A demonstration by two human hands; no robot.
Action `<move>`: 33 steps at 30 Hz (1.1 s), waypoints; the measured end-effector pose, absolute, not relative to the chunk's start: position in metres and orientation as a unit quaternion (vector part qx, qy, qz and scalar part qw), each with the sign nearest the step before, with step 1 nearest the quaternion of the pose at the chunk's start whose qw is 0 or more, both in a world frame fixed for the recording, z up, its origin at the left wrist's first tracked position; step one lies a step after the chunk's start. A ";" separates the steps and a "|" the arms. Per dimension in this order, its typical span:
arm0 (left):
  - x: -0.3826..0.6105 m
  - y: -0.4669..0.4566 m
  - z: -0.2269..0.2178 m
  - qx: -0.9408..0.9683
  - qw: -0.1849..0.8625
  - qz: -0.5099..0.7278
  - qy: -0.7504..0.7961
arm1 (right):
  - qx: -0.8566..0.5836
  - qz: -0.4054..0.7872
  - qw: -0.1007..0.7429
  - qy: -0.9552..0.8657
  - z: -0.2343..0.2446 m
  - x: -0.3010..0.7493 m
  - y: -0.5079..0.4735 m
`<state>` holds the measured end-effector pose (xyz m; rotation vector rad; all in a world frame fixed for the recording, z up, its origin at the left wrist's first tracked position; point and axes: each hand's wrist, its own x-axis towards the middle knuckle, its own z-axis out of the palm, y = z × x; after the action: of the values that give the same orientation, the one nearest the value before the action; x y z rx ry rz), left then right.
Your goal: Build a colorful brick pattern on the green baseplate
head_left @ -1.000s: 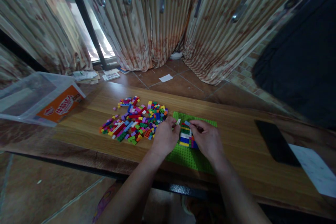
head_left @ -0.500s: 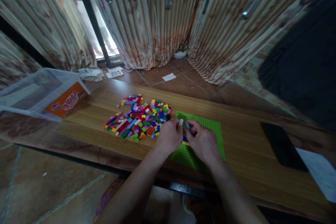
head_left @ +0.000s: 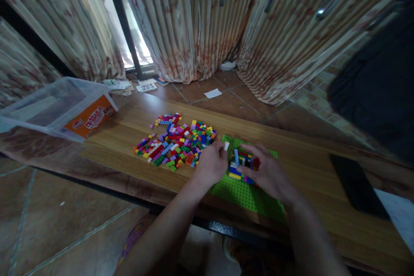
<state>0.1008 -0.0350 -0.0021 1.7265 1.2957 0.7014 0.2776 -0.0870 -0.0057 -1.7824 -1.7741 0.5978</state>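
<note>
A green baseplate [head_left: 246, 196] lies on the wooden table [head_left: 129, 133], carrying a small block of stacked coloured bricks [head_left: 241, 164]. My left hand [head_left: 211, 164] rests at the plate's left edge, fingers closed, pinching a small white brick [head_left: 227, 146] between thumb and forefinger. My right hand [head_left: 270, 172] curls around the right side of the stacked bricks, fingers bent and touching them. A heap of loose coloured bricks [head_left: 176, 142] lies just left of my left hand.
A clear plastic tub [head_left: 48, 110] with an orange label stands at the table's left end. A black phone [head_left: 357, 185] and a white sheet [head_left: 399, 217] lie at the right. Curtains [head_left: 207, 21] hang behind; papers [head_left: 129, 85] lie on the tiled floor.
My right hand has shifted right and now wraps the side of the brick stack. The left hand stays at the plate's edge with the white brick. The view has drifted slightly.
</note>
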 end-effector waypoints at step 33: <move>0.104 -0.036 -0.005 0.655 0.500 0.259 0.504 | -0.668 0.228 0.269 -0.655 -0.016 0.274 -0.071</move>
<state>0.1041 -0.0363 -0.0053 1.5853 1.2183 0.6256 0.2741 -0.0713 -0.0161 -1.8024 -1.7669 0.6140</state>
